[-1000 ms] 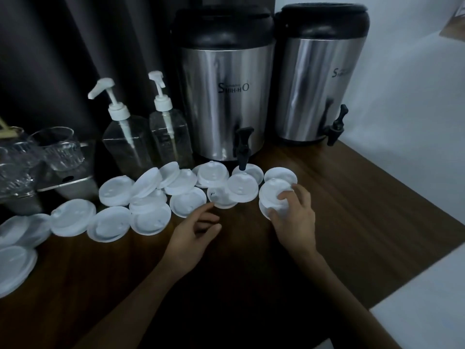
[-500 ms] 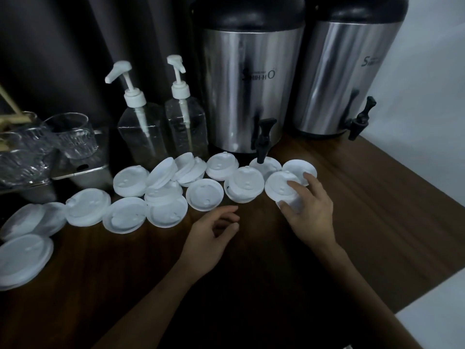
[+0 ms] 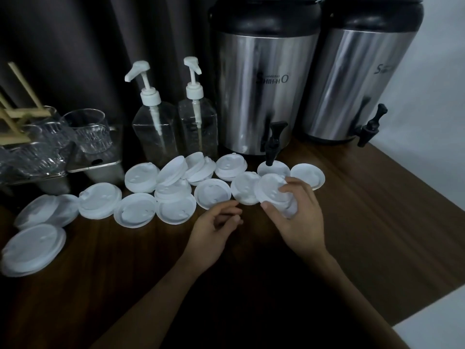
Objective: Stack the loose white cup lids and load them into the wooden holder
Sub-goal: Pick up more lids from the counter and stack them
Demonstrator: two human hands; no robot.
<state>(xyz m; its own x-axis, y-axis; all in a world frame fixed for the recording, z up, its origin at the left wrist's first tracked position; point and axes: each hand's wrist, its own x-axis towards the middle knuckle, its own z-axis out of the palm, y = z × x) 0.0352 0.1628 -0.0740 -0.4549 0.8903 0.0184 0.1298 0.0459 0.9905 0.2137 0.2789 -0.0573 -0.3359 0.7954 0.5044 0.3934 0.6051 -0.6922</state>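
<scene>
Several loose white cup lids (image 3: pixel 212 193) lie scattered in a band across the dark wooden table (image 3: pixel 377 222), from the far left to below the urn taps. My right hand (image 3: pixel 298 212) grips a small stack of white lids (image 3: pixel 270 191), thumb below and fingers curled over the top, lifted slightly off the table. My left hand (image 3: pixel 214 229) hovers just left of it with fingers loosely curled and nothing in them. Pale wooden slats of the holder (image 3: pixel 17 114) show at the far left edge, mostly cut off.
Two steel drink urns (image 3: pixel 261 91) (image 3: pixel 357 81) with black taps stand at the back. Two clear pump bottles (image 3: pixel 153 122) stand left of them. Glass cups (image 3: pixel 88 129) sit on a metal tray at left. The table's right edge drops off to a white floor.
The view has shifted closer and leftward. My right hand has picked up lids from the table and now grips them tilted, nearer my left hand, which has barely moved.
</scene>
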